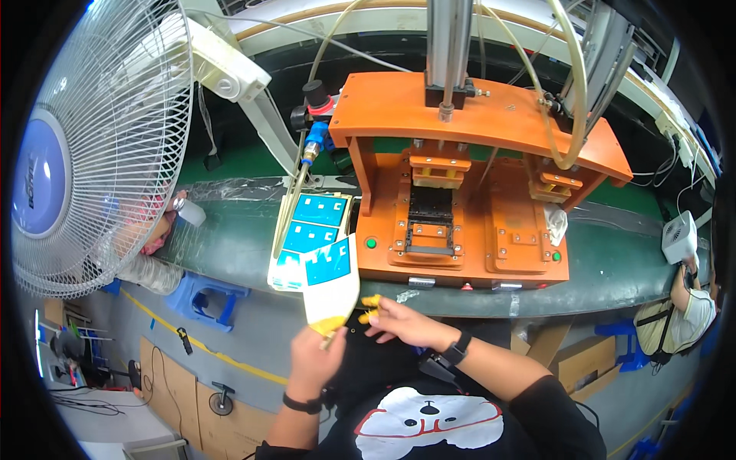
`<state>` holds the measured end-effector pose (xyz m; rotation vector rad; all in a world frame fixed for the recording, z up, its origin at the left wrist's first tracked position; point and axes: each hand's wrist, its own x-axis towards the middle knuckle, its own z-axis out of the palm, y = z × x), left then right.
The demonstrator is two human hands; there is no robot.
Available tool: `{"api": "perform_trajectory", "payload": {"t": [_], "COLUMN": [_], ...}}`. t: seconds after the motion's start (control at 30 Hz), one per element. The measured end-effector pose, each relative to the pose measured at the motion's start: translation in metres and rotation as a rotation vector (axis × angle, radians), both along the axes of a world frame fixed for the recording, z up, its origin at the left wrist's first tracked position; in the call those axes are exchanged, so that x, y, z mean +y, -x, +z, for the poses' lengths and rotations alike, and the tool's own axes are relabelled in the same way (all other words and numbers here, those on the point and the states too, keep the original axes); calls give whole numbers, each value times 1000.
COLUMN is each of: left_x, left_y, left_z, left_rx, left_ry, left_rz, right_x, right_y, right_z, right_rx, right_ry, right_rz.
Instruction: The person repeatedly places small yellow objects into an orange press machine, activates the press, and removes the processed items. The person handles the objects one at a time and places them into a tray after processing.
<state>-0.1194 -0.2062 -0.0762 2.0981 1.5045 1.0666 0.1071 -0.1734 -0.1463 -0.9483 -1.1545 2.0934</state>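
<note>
"Orange stands out first: the two-station press on the green surface. Where is the white sheet?"

"It is raised just left of the press's near left corner, narrow end toward the person, with a blue panel on its far part. From this view it overlaps the near edge of the blue-panelled stack, which lies on the surface left of the press."

"And the hands?"

"The left hand has its fingers closed on the sheet's near end. The right hand is partly open, thumb and fingers apart, just right of the sheet, with nothing seen between them."

"Is that yellow on the fingertips?"

"Yes, yellow coverings show on fingertips of both hands."

"What else is around?"

"A large fan at the far left, a blue stool near the surface's left part, and another person at the right edge."
</note>
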Motion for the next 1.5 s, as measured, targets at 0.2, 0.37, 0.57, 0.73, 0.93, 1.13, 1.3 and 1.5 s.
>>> {"api": "perform_trajectory", "payload": {"t": [0.2,0.37,0.57,0.73,0.93,1.13,1.3,1.5], "left_x": [-42,-34,6,10,9,30,23,10], "left_y": [-27,-17,-47,-74,-79,-76,-92,-113], "left_z": [-33,-28,-10,-18,-33,-29,-37,-27], "left_rx": [-71,-160,-123,-227,-753,-1192,-1049,-932], "left_ry": [120,191,-56,-3,346,535,616,712], "left_rz": [-192,-392,-256,-364,-248,-290,-408,-548], "right_x": [9,-2,-26,-49,-92,-229,-446,-573], "right_y": [25,7,-30,-59,-127,-257,-279,-186], "right_z": [-7,-10,48,65,44,-52,-206,-234], "right_rx": [126,-128,-474,-574,-725,-324,-545,-606], "right_ry": [144,-163,-720,-950,-803,-27,501,1414], "right_rz": [-88,-137,-115,-200,-483,-1252,-1667,-1542]}}
